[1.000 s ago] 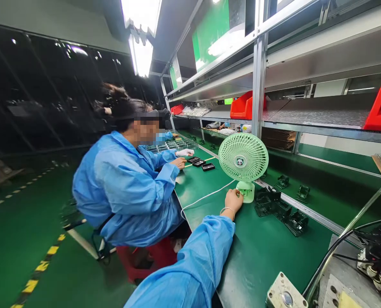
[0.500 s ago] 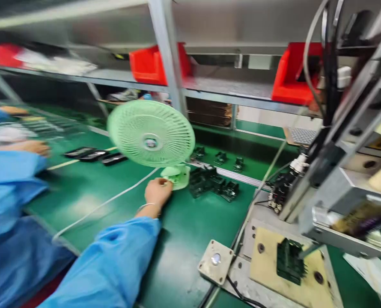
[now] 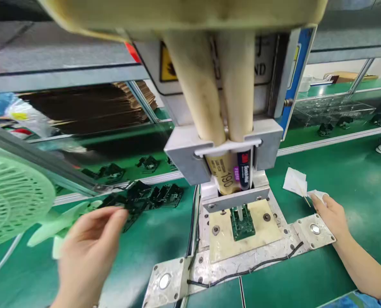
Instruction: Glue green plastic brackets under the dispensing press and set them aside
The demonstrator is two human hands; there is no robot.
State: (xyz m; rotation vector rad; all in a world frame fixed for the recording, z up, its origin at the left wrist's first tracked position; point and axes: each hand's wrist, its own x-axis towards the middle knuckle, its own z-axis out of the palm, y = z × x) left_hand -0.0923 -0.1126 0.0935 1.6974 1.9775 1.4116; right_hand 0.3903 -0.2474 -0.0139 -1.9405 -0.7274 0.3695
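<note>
My left hand (image 3: 90, 246) is raised beside the green fan (image 3: 12, 199), thumb and forefinger drawn together. Whatever lies between those fingertips, if anything, cannot be made out. Just beyond them lies a cluster of black plastic parts (image 3: 173, 194) on the green bench. On the right, my right hand (image 3: 331, 218) has its fingers closed on a white wipe (image 3: 317, 195), next to a thin stick (image 3: 307, 201) and a white paper piece (image 3: 295, 181). Between my hands, a green circuit board (image 3: 242, 229) sits on the yellowish plate under the nozzle of a dispensing machine (image 3: 190, 156).
Twin adhesive tubes (image 3: 227, 171) are clamped in the machine above the board. Metal button boxes (image 3: 177, 276) stand at both front corners of its base, joined by a black cable (image 3: 251, 269). More black parts (image 3: 148, 164) line the strip behind. Stacked cardboard (image 3: 90, 109) is at the back left.
The view has swung right, bringing the machine to the middle and my right hand into sight. My left hand has come off the fan's base.
</note>
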